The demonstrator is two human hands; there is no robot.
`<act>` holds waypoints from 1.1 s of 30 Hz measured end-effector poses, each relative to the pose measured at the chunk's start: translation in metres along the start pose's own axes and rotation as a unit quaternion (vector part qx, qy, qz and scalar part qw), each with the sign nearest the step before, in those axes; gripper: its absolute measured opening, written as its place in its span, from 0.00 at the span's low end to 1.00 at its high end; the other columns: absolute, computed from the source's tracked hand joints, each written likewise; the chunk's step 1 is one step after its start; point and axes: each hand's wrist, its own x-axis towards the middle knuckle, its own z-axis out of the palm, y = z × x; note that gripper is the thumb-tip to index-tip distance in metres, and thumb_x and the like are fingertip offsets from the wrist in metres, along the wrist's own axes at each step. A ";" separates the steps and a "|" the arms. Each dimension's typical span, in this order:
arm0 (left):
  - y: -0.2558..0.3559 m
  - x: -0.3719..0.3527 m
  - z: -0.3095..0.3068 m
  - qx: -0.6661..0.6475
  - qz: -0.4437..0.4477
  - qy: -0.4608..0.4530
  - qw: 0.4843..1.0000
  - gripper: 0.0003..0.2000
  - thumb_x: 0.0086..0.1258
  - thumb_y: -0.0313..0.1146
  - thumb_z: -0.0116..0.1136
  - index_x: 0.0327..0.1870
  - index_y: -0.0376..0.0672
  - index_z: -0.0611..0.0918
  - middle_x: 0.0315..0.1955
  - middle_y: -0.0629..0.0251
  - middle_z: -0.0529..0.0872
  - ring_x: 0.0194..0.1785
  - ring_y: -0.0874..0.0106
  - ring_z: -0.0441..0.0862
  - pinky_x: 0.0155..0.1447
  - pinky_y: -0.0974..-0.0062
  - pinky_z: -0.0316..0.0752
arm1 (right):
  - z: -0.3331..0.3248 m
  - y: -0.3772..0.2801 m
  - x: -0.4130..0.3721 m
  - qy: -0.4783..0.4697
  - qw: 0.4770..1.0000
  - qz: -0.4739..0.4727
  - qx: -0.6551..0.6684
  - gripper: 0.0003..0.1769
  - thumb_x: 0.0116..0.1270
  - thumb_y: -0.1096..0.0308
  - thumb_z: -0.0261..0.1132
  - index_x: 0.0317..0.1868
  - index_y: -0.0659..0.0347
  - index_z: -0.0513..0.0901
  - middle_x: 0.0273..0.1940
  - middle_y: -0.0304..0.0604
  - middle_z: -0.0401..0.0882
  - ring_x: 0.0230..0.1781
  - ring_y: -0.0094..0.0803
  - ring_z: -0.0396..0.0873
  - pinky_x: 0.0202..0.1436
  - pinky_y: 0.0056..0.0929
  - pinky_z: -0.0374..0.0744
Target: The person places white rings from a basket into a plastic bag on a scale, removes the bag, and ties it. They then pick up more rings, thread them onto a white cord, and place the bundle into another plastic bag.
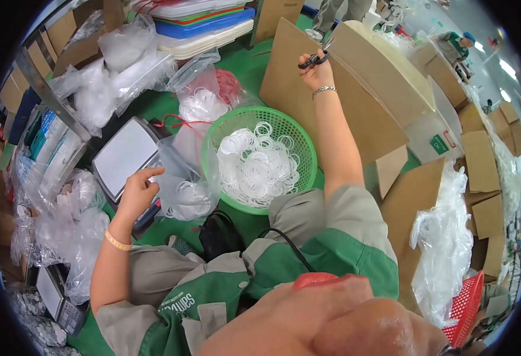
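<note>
The right hand (318,66) is held up high, away from the body. Its fingers are curled tight through the black handles of a pair of scissors (315,57). The scissors are up in the air, in front of a big cardboard box (355,95). They lie on a slant: the handles are low and to the left, and the shiny tips point up and to the right. The blades look closed, but they are small and hard to see.

The left hand (137,193) is lower down. Its fingers are bent and a little apart, and the fingertips touch a clear plastic bag (183,190) with white rings inside. The bag rests partly on a flat scale (124,155).

Between the two arms sits a round green basket (305,148) full of white rubber rings (257,163). More plastic bags (124,47) are piled behind it.
</note>
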 end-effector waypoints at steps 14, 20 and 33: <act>-0.013 0.006 0.002 -0.009 0.030 -0.006 0.999 0.19 0.48 0.22 0.47 0.45 0.35 0.77 0.27 0.63 0.80 0.20 0.82 0.66 0.25 0.82 0.64 | 0.001 0.001 -0.002 -0.010 1.000 0.012 -0.025 0.22 0.61 0.47 0.51 0.29 0.60 0.70 0.25 0.45 0.76 0.23 0.31 0.73 0.20 0.25 0.65; -0.018 0.007 0.003 -0.004 0.036 -0.006 0.999 0.19 0.48 0.22 0.48 0.44 0.35 0.77 0.31 0.59 0.81 0.22 0.80 0.68 0.27 0.81 0.66 | 0.005 -0.010 0.003 -0.007 0.999 0.001 -0.034 0.22 0.62 0.48 0.51 0.30 0.62 0.71 0.25 0.45 0.76 0.21 0.31 0.74 0.18 0.26 0.65; -0.018 0.009 0.003 0.014 0.041 -0.018 0.999 0.18 0.49 0.23 0.48 0.44 0.34 0.77 0.32 0.60 0.81 0.21 0.80 0.68 0.27 0.82 0.65 | 0.005 -0.038 0.020 -0.027 0.997 -0.065 0.040 0.23 0.63 0.48 0.48 0.26 0.60 0.72 0.21 0.43 0.76 0.21 0.32 0.74 0.19 0.26 0.65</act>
